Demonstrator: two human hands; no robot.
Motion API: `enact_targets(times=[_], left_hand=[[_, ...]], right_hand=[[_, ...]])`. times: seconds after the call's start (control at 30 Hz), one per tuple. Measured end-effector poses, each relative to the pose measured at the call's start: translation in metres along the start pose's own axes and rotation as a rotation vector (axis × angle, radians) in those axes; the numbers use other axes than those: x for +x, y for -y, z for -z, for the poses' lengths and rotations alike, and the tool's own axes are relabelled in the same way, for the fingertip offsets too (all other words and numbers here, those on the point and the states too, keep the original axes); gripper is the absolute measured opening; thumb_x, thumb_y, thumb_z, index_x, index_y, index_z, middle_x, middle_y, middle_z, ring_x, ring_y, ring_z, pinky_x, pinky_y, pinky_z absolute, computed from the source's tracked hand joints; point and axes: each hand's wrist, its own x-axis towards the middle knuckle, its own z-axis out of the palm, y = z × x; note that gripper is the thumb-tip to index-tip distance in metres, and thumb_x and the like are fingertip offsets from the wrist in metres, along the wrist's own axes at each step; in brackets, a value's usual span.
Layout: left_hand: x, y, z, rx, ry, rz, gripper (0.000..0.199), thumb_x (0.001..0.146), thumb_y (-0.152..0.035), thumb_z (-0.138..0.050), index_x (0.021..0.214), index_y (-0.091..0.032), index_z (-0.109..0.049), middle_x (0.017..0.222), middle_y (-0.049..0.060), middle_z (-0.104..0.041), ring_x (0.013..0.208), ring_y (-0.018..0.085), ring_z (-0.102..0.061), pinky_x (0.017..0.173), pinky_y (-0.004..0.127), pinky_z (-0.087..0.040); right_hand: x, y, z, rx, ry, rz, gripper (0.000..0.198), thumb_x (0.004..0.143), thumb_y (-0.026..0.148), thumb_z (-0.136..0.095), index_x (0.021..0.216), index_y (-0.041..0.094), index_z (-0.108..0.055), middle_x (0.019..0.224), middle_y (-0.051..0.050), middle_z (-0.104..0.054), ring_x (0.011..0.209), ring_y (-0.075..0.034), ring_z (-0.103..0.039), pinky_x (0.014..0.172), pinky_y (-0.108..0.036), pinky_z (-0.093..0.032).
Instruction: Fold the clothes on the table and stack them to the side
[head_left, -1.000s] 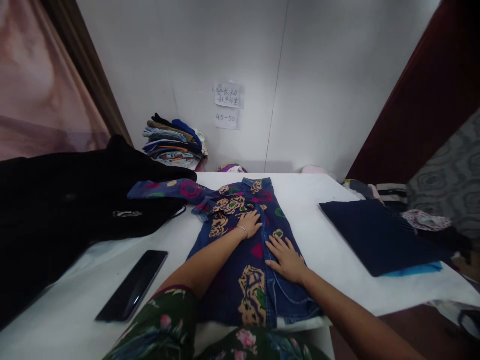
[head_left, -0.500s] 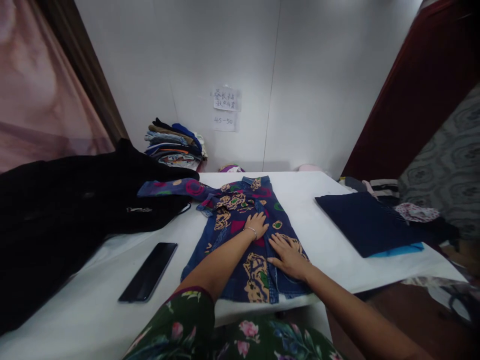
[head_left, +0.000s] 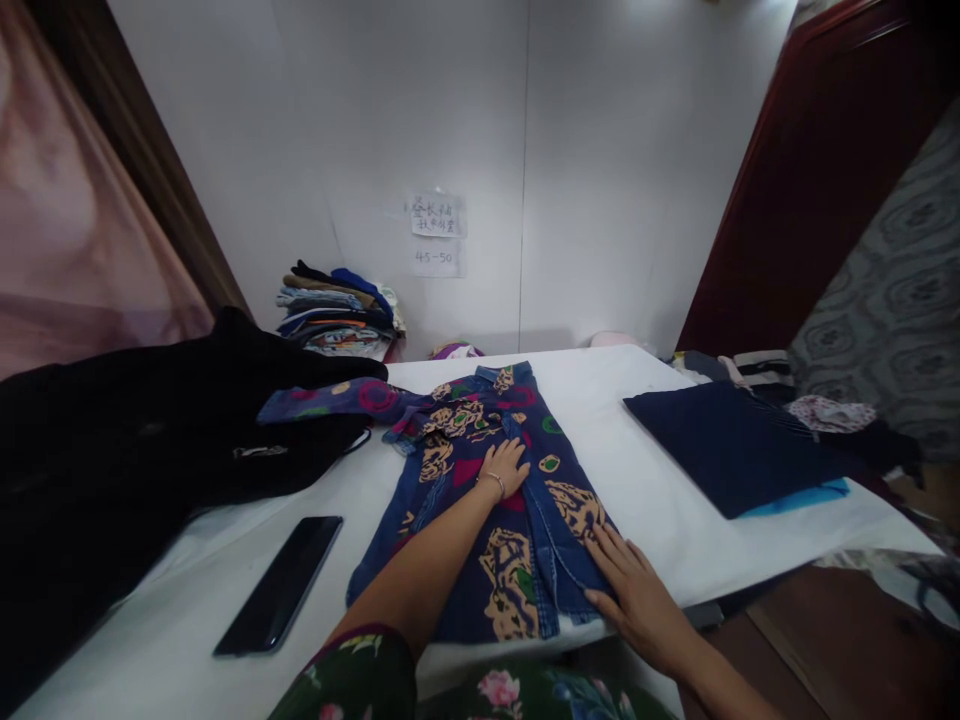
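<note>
A patterned denim shirt (head_left: 517, 545) lies spread front-up near the middle of the white surface (head_left: 675, 510), its collar (head_left: 486, 375) towards the far edge and its hem along the near edge. One sleeve (head_left: 360, 398) reaches out towards the left edge, its end resting over a black garment (head_left: 165, 420) that covers much of that side; a cuff (head_left: 401, 440) lies on the shirt's left side, just below that sleeve. The left hand (head_left: 506, 468), with a bracelet (head_left: 495, 482) at the wrist, is released and flat on the middle of the shirt, fingers pointing to the far edge. The right hand (head_left: 637, 600) is also released, its spread fingers touching the cloth at the shirt's lower right side, close to the near edge. A dark phone (head_left: 281, 585) lies at a slant between the black garment and the shirt, towards the near edge. By the right edge is a folded navy garment (head_left: 727, 445), with a bright blue piece (head_left: 802, 497) showing under its near corner. Past the far edge, left of the shirt, a stack of folded clothes (head_left: 337, 310) stands beside the wall (head_left: 615, 180), where two handwritten notes (head_left: 439, 215) hang one above the other.
</note>
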Motion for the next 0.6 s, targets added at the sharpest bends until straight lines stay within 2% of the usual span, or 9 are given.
enact_targets(times=[0.13, 0.23, 0.33, 0.47, 0.6], left_hand=[[-0.002, 0.000, 0.001, 0.003, -0.004, -0.001, 0.053, 0.090, -0.045, -0.032, 0.139, -0.023, -0.040, 0.152, 0.003, -0.031, 0.140, 0.021, -0.023, 0.115, 0.044, -0.015], [-0.002, -0.001, 0.002, -0.012, -0.001, 0.004, 0.052, 0.090, -0.043, -0.034, 0.138, -0.023, -0.041, 0.151, 0.002, -0.032, 0.140, 0.020, -0.023, 0.115, 0.043, -0.015], [0.000, -0.001, 0.006, -0.020, 0.000, 0.023, 0.050, 0.087, -0.042, -0.042, 0.133, -0.025, -0.047, 0.149, 0.002, -0.037, 0.137, 0.021, -0.030, 0.114, 0.044, -0.021], [0.016, -0.004, 0.016, -0.001, -0.052, 0.051, 0.044, 0.083, -0.041, -0.048, 0.124, -0.027, -0.055, 0.143, 0.002, -0.045, 0.133, 0.024, -0.035, 0.111, 0.047, -0.024], [0.049, -0.007, 0.031, 0.015, -0.151, 0.016, 0.044, 0.087, -0.046, -0.043, 0.125, -0.027, -0.053, 0.143, 0.002, -0.045, 0.135, 0.024, -0.031, 0.112, 0.048, -0.019]], right_hand=[[-0.004, -0.012, -0.006, 0.028, -0.034, 0.024, 0.062, 0.092, 0.057, -0.032, 0.147, 0.028, -0.025, 0.154, -0.002, -0.016, 0.142, -0.025, -0.013, 0.114, -0.050, -0.017], [-0.004, -0.022, -0.010, 0.065, 0.020, 0.058, 0.062, 0.091, 0.057, -0.035, 0.146, 0.030, -0.026, 0.153, -0.002, -0.021, 0.141, -0.026, -0.017, 0.114, -0.050, -0.018], [0.005, -0.026, 0.001, 0.107, 0.025, 0.068, 0.061, 0.092, 0.056, -0.035, 0.147, 0.032, -0.022, 0.153, -0.001, -0.019, 0.142, -0.025, -0.015, 0.114, -0.051, -0.016], [0.042, -0.016, 0.032, 0.094, -0.038, 0.098, 0.063, 0.092, 0.056, -0.033, 0.148, 0.028, -0.022, 0.154, -0.002, -0.014, 0.143, -0.023, -0.008, 0.115, -0.050, -0.011], [0.107, 0.003, 0.055, 0.049, -0.121, 0.142, 0.064, 0.093, 0.054, -0.032, 0.147, 0.021, -0.027, 0.155, -0.005, -0.015, 0.143, -0.021, -0.006, 0.116, -0.048, -0.010]])
